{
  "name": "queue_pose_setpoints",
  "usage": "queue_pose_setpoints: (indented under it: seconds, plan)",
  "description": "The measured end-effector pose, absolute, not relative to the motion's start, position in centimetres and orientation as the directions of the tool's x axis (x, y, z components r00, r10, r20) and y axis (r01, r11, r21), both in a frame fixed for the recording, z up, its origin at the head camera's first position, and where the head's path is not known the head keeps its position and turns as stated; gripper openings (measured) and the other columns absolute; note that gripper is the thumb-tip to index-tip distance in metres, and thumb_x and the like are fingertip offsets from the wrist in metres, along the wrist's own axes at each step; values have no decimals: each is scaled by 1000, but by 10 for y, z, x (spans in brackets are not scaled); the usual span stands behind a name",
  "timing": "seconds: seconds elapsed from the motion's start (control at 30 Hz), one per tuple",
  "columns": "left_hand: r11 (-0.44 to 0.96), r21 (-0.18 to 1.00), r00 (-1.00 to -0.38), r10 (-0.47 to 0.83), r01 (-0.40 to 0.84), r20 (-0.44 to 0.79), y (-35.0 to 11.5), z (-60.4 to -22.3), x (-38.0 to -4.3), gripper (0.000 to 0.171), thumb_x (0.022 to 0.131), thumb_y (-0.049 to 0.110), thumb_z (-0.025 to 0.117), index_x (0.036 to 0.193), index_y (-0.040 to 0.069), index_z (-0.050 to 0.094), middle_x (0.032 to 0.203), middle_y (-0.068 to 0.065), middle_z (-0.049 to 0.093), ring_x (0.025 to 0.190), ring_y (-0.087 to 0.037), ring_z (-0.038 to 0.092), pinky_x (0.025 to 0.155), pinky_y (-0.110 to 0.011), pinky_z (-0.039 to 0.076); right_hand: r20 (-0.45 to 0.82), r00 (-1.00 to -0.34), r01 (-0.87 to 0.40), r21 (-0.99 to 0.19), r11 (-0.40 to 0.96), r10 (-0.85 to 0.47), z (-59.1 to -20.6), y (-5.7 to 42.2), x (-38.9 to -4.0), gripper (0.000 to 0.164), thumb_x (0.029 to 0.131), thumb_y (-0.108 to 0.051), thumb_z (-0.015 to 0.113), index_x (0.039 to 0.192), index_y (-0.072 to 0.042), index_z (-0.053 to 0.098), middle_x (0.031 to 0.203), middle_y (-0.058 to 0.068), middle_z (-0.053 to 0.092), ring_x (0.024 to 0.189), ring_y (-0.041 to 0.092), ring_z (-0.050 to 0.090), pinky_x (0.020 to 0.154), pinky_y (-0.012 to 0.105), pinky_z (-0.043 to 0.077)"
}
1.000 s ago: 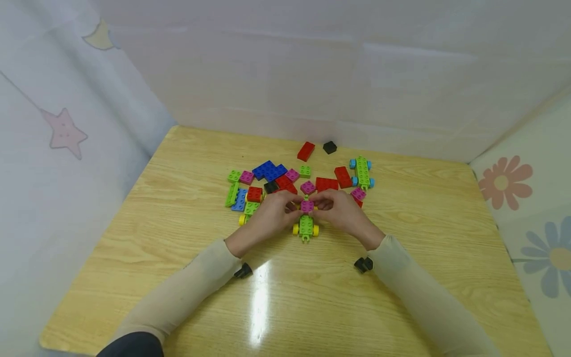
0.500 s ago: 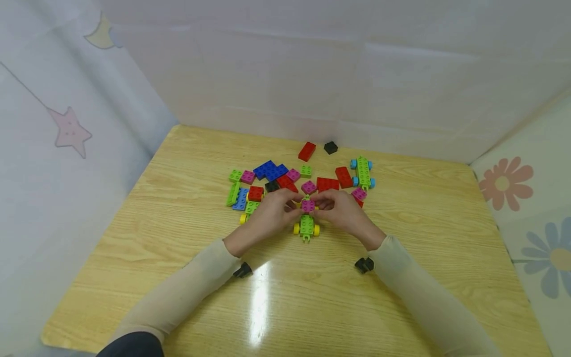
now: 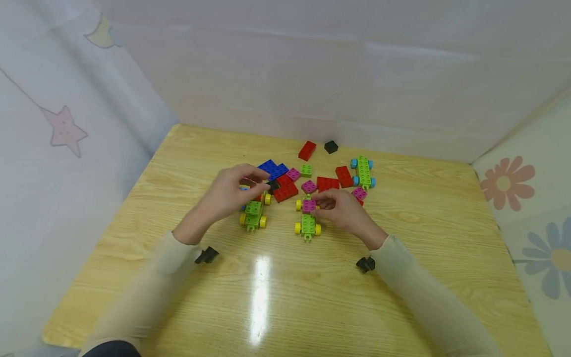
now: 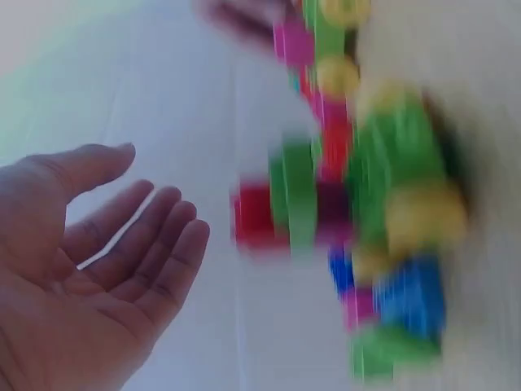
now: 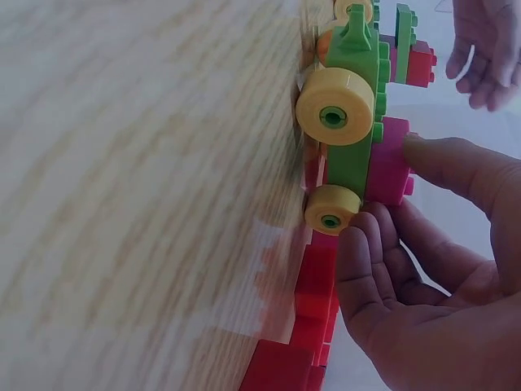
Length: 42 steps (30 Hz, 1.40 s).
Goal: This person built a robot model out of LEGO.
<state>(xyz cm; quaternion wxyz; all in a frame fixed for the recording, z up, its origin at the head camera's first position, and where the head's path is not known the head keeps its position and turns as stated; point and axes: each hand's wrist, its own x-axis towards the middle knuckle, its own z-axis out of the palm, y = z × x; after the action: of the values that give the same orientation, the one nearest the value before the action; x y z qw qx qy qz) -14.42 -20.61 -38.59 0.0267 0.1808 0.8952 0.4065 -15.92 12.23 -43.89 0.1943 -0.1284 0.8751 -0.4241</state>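
Head view. Left hand (image 3: 227, 192): above and beside the left green car (image 3: 252, 223), thumb and fingertips apart, fingers slightly bent. Right hand (image 3: 342, 212): thumb and forefinger at a pink block (image 3: 309, 206), which is seated on the far half of the middle green car (image 3: 308, 227). Pale sleeves (image 3: 424, 287): two, slanting inward from the near edge. Tabletop (image 3: 348, 317): yellow wood grain, one streak of glare (image 3: 260, 302). Room: whitish backdrop (image 3: 285, 74); moon (image 3: 100, 34) and star (image 3: 67, 131) at left; orange flower (image 3: 501, 183) and blue flower (image 3: 559, 258) at right.

Left wrist view. Left hand: palm showing, thumb clear of four loosely bent fingers, well apart from the blurred blocks (image 4: 335, 208).

Right wrist view. Right hand: thumb and forefinger pinching the pink block, remaining fingers curled near a yellow wheel (image 5: 332, 209); tabletop grain alongside.
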Motion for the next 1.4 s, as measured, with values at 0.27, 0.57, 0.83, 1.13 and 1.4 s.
queue_pose_setpoints:
  seconds: [0.27,0.57,0.83,1.13,1.4]
  plan:
    - [755,605,-942,336,253,-25,-289,-407,-177,48,105,26,80,147,6,69,150,-18,70,134,-44,67,115,-64,55,-232,-893,-62,-786,615,-386,-438,122,-160,40,104,-26,82,141,-14,77,130,6,77,114,26,71,105,46,62]
    - [834,419,-863,467,359,-191,-295,-428,-190,77,95,35,91,160,8,59,162,-19,58,148,-44,57,124,-68,47,-231,-891,-65,-786,614,-390,-439,122,-160,41,104,-26,82,142,-12,76,132,7,77,115,25,71,105,43,62]
    - [851,361,-858,471,381,-206,-291,-424,-185,80,92,28,93,160,5,58,160,-21,58,147,-45,57,125,-67,47,-240,-893,-48,-790,611,-380,-435,122,-158,40,105,-26,82,142,-12,76,132,9,76,116,26,70,106,44,61]
    - [851,379,-865,459,363,-203,-289,-429,-188,80,92,27,94,160,3,58,156,-19,59,138,-40,64,120,-63,52,-236,-892,-46,-801,597,-385,-440,125,-160,41,104,-25,82,142,-12,76,133,8,77,115,25,71,106,44,61]
    - [847,392,-866,459,359,-199,-287,-429,-190,76,91,28,94,154,0,62,147,-20,66,131,-38,68,117,-60,56,-228,-892,-55,-801,596,-390,-442,127,-160,41,104,-25,82,142,-12,76,133,7,77,115,25,71,105,43,61]
